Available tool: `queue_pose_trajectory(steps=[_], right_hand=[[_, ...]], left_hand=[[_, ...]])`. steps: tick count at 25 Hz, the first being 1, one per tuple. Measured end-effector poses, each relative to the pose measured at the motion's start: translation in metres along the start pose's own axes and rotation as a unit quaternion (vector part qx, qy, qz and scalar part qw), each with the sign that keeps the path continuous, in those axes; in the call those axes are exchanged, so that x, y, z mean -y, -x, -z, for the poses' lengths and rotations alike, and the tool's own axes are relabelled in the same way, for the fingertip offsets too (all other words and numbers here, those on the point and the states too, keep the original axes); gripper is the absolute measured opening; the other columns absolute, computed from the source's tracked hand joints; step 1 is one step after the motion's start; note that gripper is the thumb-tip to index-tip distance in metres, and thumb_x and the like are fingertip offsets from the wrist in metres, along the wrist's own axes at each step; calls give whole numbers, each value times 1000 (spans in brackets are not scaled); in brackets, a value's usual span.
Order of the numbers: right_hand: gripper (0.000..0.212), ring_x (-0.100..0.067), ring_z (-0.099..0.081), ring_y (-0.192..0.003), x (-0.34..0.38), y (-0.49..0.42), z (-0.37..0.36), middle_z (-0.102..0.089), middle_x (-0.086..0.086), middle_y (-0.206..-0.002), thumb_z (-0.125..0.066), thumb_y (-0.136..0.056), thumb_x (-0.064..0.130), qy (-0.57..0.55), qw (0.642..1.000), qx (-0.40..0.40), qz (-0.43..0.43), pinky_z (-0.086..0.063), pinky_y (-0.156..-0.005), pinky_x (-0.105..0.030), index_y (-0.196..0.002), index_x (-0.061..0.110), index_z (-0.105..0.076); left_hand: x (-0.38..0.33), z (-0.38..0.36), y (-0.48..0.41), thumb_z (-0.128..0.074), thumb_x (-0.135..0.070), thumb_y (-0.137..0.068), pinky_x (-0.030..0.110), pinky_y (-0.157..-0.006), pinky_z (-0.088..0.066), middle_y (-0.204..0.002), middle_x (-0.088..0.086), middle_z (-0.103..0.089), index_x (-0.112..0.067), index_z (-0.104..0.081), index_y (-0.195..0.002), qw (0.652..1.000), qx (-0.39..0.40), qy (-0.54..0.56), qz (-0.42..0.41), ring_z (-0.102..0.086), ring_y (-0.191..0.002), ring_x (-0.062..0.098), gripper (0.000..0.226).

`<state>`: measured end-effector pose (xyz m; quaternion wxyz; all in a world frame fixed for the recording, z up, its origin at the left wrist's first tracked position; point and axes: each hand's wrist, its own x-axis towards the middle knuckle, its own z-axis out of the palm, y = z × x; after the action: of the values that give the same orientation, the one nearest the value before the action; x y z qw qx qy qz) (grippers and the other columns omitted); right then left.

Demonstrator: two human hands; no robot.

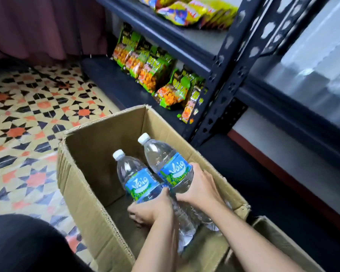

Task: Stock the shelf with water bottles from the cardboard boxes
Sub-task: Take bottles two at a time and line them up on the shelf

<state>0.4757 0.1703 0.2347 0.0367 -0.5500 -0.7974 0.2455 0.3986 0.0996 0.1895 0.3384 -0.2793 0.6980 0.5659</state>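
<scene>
An open cardboard box point(82, 185) stands on the floor in front of a dark metal shelf point(220, 91). Two clear water bottles with white caps and blue-green labels lean inside it. My left hand point(147, 210) grips the nearer, left bottle point(133, 173) around its lower body. My right hand point(201, 187) grips the right bottle point(165, 158) around its middle, just below the label. The bottoms of both bottles are hidden behind my hands and forearms.
Green and orange snack bags point(155, 69) line the lower shelf; yellow bags point(192, 10) lie on the shelf above. A second cardboard box point(277, 238) sits at the lower right. Patterned tile floor point(28, 118) spreads to the left. My dark-clothed knee point(22, 244) fills the bottom left corner.
</scene>
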Motion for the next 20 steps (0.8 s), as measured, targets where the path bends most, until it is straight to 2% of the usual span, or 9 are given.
queue_pose_trajectory(steps=[3,5,8,10,12,14,15,17,20], right_hand=[[87,-20,-59,-114,9,30,45,-65,7,-117,-76,-44,55,-61,994,-95,6,-49,-91,-35,-124,33,-46],[89,-16,-62,-108,12,54,69,-66,12,-112,-75,-40,58,-125,980,-156,-15,-52,-85,-32,-122,36,-47],[73,-2,-66,-91,14,86,103,-68,17,-93,-89,-47,44,-205,948,-244,0,-45,-69,-9,-109,32,-54],[63,10,-63,-80,13,107,128,-68,18,-84,-93,-49,34,-236,921,-310,18,-40,-63,-2,-99,31,-55],[63,18,-60,-77,11,127,152,-67,20,-82,-95,-48,29,-253,893,-370,34,-40,-64,0,-98,32,-56],[67,13,-64,-81,7,144,176,-71,17,-88,-95,-47,29,-275,861,-425,42,-46,-69,-5,-103,30,-58],[69,8,-66,-83,2,153,190,-72,15,-90,-96,-47,30,-290,843,-451,44,-50,-71,-10,-106,28,-59],[71,6,-68,-82,-9,168,216,-73,13,-90,-96,-47,28,-309,815,-489,42,-52,-72,-13,-108,26,-59],[73,8,-67,-81,-30,190,258,-73,14,-89,-97,-47,26,-308,791,-528,29,-50,-69,-8,-109,25,-59]], left_hand=[[-13,2,33,-97,-19,-41,46,-96,-47,-119,19,-56,-4,-51,-110,986,5,-11,-164,-58,-109,36,85],[-23,8,53,-97,-25,-37,47,-93,-49,-113,15,-59,-12,-49,-108,960,29,-16,-277,-61,-104,34,87],[-45,24,105,-91,-42,-32,46,-88,-54,-104,4,-63,-32,-42,-101,920,96,11,-380,-65,-97,25,85],[-57,32,141,-87,-46,-33,45,-88,-54,-103,0,-63,-39,-41,-99,890,147,23,-432,-66,-96,22,81],[-66,35,175,-84,-46,-35,42,-92,-53,-106,-2,-61,-36,-46,-106,848,192,34,-492,-64,-101,21,81],[-73,36,210,-84,-48,-38,34,-98,-49,-109,-6,-58,-24,-55,-115,804,233,32,-546,-59,-105,15,86],[-75,34,230,-88,-44,-40,22,-100,-43,-109,-6,-57,-19,-58,-118,780,251,31,-572,-55,-102,8,87],[-76,29,264,-95,-28,-44,3,-88,-32,-107,-2,-55,-11,-62,-121,742,282,30,-608,-41,-91,-4,85],[-70,23,316,-95,-23,-47,11,-85,-32,-107,0,-53,-11,-59,-127,703,336,28,-626,-44,-92,1,89]])
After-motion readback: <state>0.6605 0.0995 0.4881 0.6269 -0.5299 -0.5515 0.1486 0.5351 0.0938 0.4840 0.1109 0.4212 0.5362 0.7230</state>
